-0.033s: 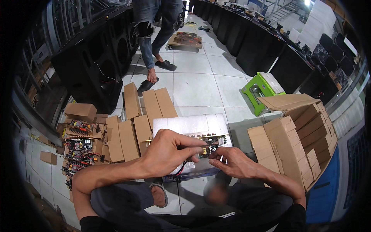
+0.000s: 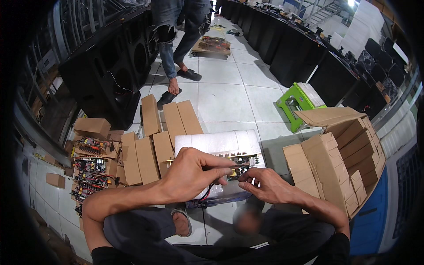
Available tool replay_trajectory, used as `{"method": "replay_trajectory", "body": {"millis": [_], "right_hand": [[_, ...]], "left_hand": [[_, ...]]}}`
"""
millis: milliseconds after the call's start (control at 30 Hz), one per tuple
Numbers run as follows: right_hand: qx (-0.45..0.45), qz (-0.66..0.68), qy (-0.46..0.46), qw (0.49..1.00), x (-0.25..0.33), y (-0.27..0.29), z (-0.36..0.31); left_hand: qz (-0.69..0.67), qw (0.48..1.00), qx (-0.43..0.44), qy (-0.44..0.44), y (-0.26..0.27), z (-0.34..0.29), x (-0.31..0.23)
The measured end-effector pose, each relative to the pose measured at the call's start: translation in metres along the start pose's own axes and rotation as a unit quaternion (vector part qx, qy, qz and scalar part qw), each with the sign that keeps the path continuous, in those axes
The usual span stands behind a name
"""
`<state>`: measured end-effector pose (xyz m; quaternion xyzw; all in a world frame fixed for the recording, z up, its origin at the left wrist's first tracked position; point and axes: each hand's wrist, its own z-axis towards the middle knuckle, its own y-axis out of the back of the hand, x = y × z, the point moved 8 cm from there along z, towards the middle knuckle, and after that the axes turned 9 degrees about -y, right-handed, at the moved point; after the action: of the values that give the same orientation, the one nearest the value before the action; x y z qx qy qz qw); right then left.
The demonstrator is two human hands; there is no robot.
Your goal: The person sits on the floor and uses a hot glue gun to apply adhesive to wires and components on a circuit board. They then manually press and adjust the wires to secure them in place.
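A circuit board (image 2: 252,160) with many small parts lies on a white foam-wrapped block (image 2: 216,142) between my knees. Over the board's left part is my left hand (image 2: 187,174), its thumb and fingers pinched together; what they grip is too small to make out. My right hand (image 2: 268,185) rests at the board's near right edge with curled fingers, whose tips come close together over the board; anything between them is hidden. Red and black wires (image 2: 204,196) hang down the block's near side, below my left hand.
Brown cardboard boxes (image 2: 148,152) and several wired circuit boards (image 2: 90,170) lie at my left. An opened carton (image 2: 320,163) of small boxes is at my right, near a green step stool (image 2: 293,104). Black speaker cabinets (image 2: 104,79) stand far left; a person's legs (image 2: 165,57) are ahead.
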<state>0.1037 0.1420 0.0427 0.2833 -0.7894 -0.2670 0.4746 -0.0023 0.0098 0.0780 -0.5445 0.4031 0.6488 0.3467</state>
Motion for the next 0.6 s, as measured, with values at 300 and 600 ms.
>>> {"method": "replay_trajectory", "body": {"millis": [300, 600], "right_hand": [[0.003, 0.001, -0.009, 1.000, 0.0013, 0.0049, 0.0041], [0.006, 0.000, -0.005, 1.000, 0.0016, 0.0042, 0.0047]], "left_hand": [[-0.011, 1.000, -0.008, 0.022, 0.0040, 0.0055, -0.0008], [-0.032, 0.999, 0.007, 0.030, 0.0012, 0.0051, -0.0011]]}}
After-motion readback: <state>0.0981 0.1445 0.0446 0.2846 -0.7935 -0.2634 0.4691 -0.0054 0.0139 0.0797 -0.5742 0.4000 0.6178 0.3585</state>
